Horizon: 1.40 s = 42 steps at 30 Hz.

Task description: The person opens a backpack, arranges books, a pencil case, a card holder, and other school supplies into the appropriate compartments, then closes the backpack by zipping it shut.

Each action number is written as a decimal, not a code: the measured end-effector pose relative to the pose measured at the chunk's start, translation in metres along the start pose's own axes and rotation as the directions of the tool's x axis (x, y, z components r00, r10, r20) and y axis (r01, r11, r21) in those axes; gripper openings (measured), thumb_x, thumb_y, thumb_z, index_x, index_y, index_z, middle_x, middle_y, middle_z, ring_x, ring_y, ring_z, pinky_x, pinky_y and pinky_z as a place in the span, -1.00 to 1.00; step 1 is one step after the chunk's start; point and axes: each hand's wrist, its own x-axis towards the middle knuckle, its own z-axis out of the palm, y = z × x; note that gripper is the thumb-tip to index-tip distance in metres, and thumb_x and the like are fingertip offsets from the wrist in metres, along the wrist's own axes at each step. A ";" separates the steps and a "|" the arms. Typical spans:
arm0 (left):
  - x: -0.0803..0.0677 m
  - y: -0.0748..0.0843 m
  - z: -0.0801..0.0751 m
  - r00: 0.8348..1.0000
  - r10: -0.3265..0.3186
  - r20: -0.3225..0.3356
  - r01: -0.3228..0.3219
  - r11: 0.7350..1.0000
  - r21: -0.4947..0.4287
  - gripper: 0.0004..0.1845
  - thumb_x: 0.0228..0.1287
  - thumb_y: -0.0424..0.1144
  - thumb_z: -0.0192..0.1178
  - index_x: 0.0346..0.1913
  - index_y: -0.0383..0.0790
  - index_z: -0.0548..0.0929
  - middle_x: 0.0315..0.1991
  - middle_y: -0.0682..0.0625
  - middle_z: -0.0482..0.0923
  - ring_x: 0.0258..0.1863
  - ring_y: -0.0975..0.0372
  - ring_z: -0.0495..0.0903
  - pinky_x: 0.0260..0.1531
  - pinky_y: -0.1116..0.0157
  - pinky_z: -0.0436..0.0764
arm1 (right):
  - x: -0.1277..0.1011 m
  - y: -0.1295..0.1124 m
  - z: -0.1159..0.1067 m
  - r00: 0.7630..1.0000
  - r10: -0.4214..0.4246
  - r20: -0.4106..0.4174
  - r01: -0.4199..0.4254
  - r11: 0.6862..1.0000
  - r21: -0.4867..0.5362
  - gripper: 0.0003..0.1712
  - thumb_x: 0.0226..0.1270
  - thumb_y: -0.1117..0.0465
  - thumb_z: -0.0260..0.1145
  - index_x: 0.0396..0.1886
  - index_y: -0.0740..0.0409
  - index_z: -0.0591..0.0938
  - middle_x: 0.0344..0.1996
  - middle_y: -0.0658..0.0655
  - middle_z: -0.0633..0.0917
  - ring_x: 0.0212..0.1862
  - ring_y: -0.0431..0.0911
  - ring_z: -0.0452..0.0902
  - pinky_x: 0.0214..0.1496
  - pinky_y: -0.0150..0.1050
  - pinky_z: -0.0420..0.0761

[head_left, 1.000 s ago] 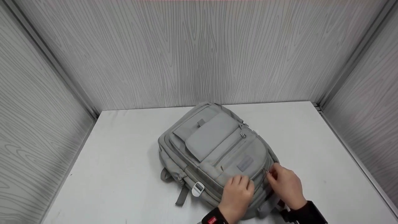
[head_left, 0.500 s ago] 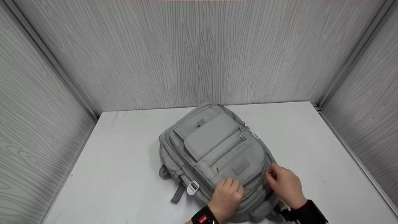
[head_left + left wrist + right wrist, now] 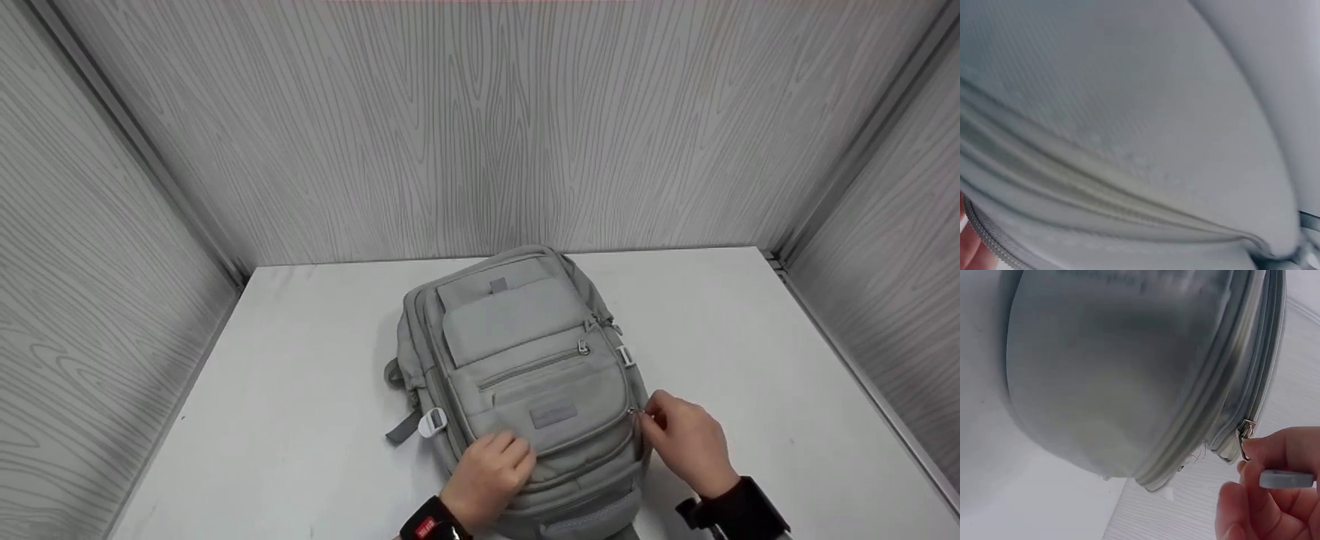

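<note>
A grey backpack (image 3: 510, 322) lies front side up on the white table in the head view, its near end toward me. My left hand (image 3: 489, 480) grips the fabric at the pocket's lower left edge with curled fingers. In the left wrist view only a bit of the fingers (image 3: 976, 247) shows, beside a zipper (image 3: 994, 242). At the backpack's right side my right hand (image 3: 684, 439) pinches a zipper pull. The right wrist view shows the metal slider (image 3: 1246, 430) at the thumb tip and a grey tab (image 3: 1286, 479) between the fingers.
A white table (image 3: 300, 375) bears the backpack. Wood-grain panels stand behind (image 3: 480, 135) and on both sides. A strap end (image 3: 405, 427) and a white buckle (image 3: 433, 422) stick out on the backpack's left.
The backpack has turned clockwise, its near end swinging left. My left hand has moved left with it, while my right hand stays nearly in place on the zipper pull.
</note>
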 end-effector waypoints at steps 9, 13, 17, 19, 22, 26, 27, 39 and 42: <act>-0.025 -0.033 -0.010 0.999 0.024 0.026 -0.023 0.999 -0.039 -0.84 0.04 -0.38 0.16 -0.40 -0.09 0.72 -0.36 0.13 0.63 -0.32 0.31 0.63 -0.26 0.39 0.66 | 0.016 -0.010 0.010 0.999 -0.036 -0.002 0.036 0.999 0.011 -0.87 0.16 0.29 0.39 -0.50 0.07 0.59 -0.65 -0.02 0.61 -0.60 -0.25 0.36 -0.58 -0.35 0.30; -0.032 -0.041 -0.012 1.000 0.009 0.011 -0.008 0.998 -0.064 -0.86 0.08 -0.36 0.17 -0.39 -0.11 0.72 -0.33 0.12 0.64 -0.29 0.30 0.63 -0.30 0.40 0.66 | 0.029 -0.013 0.014 0.998 -0.067 -0.013 0.068 0.998 0.010 -0.87 0.14 0.29 0.38 -0.51 0.09 0.59 -0.64 0.01 0.64 -0.60 -0.23 0.38 -0.57 -0.32 0.33; -0.036 -0.044 -0.012 1.000 0.004 -0.002 -0.004 0.997 -0.083 -0.88 0.08 -0.33 0.20 -0.38 -0.11 0.73 -0.32 0.13 0.65 -0.28 0.31 0.64 -0.31 0.42 0.66 | 0.046 -0.013 0.016 0.995 -0.093 -0.028 0.093 0.996 0.004 -0.88 0.13 0.29 0.38 -0.51 0.11 0.58 -0.64 0.04 0.64 -0.61 -0.18 0.40 -0.58 -0.26 0.34; -0.037 -0.045 -0.013 1.000 0.004 -0.004 -0.004 0.996 -0.086 -0.88 0.07 -0.32 0.21 -0.37 -0.10 0.73 -0.32 0.13 0.65 -0.28 0.32 0.64 -0.30 0.43 0.66 | 0.056 -0.014 0.018 0.994 -0.100 -0.031 0.100 0.995 -0.003 -0.88 0.15 0.28 0.38 -0.50 0.12 0.59 -0.65 0.06 0.64 -0.61 -0.16 0.42 -0.58 -0.24 0.35; -0.037 -0.046 -0.013 1.000 0.003 -0.008 -0.004 0.996 -0.094 -0.88 0.06 -0.32 0.21 -0.37 -0.10 0.73 -0.32 0.13 0.66 -0.28 0.31 0.64 -0.29 0.43 0.66 | 0.071 -0.014 0.021 0.994 -0.108 -0.032 0.107 0.994 -0.023 -0.89 0.19 0.26 0.37 -0.46 0.15 0.60 -0.65 0.07 0.64 -0.61 -0.12 0.45 -0.59 -0.21 0.37; -0.038 -0.046 -0.013 1.000 -0.002 -0.011 0.001 0.995 -0.103 -0.89 0.05 -0.32 0.22 -0.37 -0.10 0.73 -0.31 0.14 0.66 -0.28 0.31 0.64 -0.31 0.43 0.65 | 0.089 -0.014 0.025 0.991 -0.124 -0.045 0.121 0.991 -0.050 -0.88 0.23 0.26 0.35 -0.45 0.18 0.60 -0.63 0.12 0.65 -0.59 -0.05 0.51 -0.58 -0.15 0.41; -0.038 -0.046 -0.013 1.000 -0.004 -0.010 0.003 0.995 -0.104 -0.89 0.04 -0.32 0.22 -0.37 -0.10 0.73 -0.31 0.14 0.66 -0.28 0.31 0.64 -0.31 0.43 0.65 | 0.093 -0.014 0.026 0.991 -0.127 -0.049 0.124 0.991 -0.055 -0.88 0.23 0.26 0.35 -0.45 0.18 0.59 -0.62 0.14 0.66 -0.59 -0.03 0.52 -0.58 -0.13 0.43; -0.044 -0.044 -0.009 0.999 -0.038 -0.022 0.035 0.992 -0.118 -0.88 0.02 -0.35 0.26 -0.35 -0.12 0.72 -0.31 0.11 0.65 -0.26 0.29 0.64 -0.30 0.40 0.65 | 0.101 -0.010 0.036 0.986 -0.138 -0.092 0.138 0.990 -0.008 -0.93 0.25 0.28 0.34 -0.39 0.20 0.63 -0.56 0.19 0.70 -0.57 0.00 0.56 -0.55 -0.11 0.47; -0.047 -0.043 -0.007 0.998 -0.060 -0.025 0.056 0.991 -0.122 -0.88 0.06 -0.34 0.23 -0.32 -0.13 0.72 -0.31 0.09 0.65 -0.27 0.28 0.65 -0.28 0.39 0.66 | 0.095 -0.008 0.036 0.988 -0.135 -0.075 0.138 0.990 0.035 -0.93 0.27 0.29 0.35 -0.31 0.22 0.66 -0.53 0.18 0.71 -0.56 -0.04 0.56 -0.54 -0.16 0.47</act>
